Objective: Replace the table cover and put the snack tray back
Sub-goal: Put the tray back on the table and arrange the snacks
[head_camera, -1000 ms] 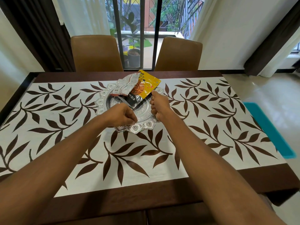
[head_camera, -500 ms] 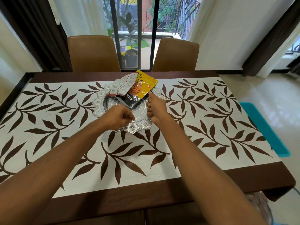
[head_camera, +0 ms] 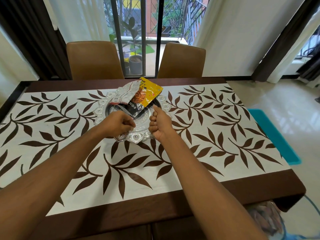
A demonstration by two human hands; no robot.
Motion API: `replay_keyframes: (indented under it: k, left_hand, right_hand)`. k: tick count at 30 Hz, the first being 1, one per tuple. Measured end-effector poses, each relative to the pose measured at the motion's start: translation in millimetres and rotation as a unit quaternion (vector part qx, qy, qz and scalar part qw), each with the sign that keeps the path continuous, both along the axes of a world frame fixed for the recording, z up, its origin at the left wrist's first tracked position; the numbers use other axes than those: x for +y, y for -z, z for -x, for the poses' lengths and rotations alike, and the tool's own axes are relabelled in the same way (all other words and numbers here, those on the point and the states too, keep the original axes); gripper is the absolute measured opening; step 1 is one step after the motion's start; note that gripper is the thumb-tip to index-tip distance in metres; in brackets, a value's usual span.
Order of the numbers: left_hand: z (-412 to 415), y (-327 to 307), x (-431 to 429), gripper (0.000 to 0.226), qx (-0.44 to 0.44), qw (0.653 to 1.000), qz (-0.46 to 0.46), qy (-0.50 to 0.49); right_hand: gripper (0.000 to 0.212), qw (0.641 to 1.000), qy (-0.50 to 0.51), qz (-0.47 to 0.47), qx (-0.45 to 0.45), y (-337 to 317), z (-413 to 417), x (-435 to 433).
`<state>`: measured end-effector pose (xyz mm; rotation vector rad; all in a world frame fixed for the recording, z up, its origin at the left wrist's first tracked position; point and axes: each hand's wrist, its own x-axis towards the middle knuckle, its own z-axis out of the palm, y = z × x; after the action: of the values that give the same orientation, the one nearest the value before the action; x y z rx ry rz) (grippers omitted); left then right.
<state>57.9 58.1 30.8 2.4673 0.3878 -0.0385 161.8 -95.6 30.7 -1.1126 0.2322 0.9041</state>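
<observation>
Both my arms reach straight ahead and converge. My bare left forearm [head_camera: 52,170] comes in from lower left, my bare right forearm [head_camera: 199,179] from lower right. My left hand [head_camera: 119,123] is back-up, fingers curled in, tips pointing right, thumb against them. My right hand [head_camera: 161,122] is a loose fist, knuckles facing left, right thumb [head_camera: 154,109] lying forward on top. The hands are near each other, not touching.

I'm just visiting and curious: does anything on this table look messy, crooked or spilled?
Only slightly. The snack packets lie in a loose heap on the silver tray, and the yellow packet juts past its far rim. Nothing looks spilled, and the leaf-patterned cover lies flat and straight.
</observation>
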Motion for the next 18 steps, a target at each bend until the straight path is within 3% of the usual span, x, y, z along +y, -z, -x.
replay_keyframes:
  k: [4,8,11,14,18]
  left_hand:
    - [-4.6,-8.0,-4.3,0.015,-0.093,0.979,0.156,-0.096]
    - [-12.2,-25.2,-32.6,0.015,-0.190,0.939,0.245,-0.148]
    - [-15.8,-33.1,-54.2,0.015,-0.215,0.945,0.221,-0.111]
    - [-16.6,-32.4,-67.5,0.016,-0.203,0.964,0.163,-0.050]
    - [-15.0,-32.1,-74.8,0.017,-0.216,0.973,0.068,-0.050]
  right_hand:
    - [0.044,1.000,0.000,-0.014,0.028,0.3,0.8,-2.4]
    - [0.046,0.988,0.009,-0.086,0.126,1.7,3.0,-3.7]
    - [0.044,0.970,0.022,-0.145,0.194,2.4,6.7,-2.5]
    - [0.040,0.967,0.007,-0.155,0.202,-2.4,11.8,-3.2]
    - [0.061,0.971,-0.005,-0.147,0.191,-10.4,15.2,-7.0]
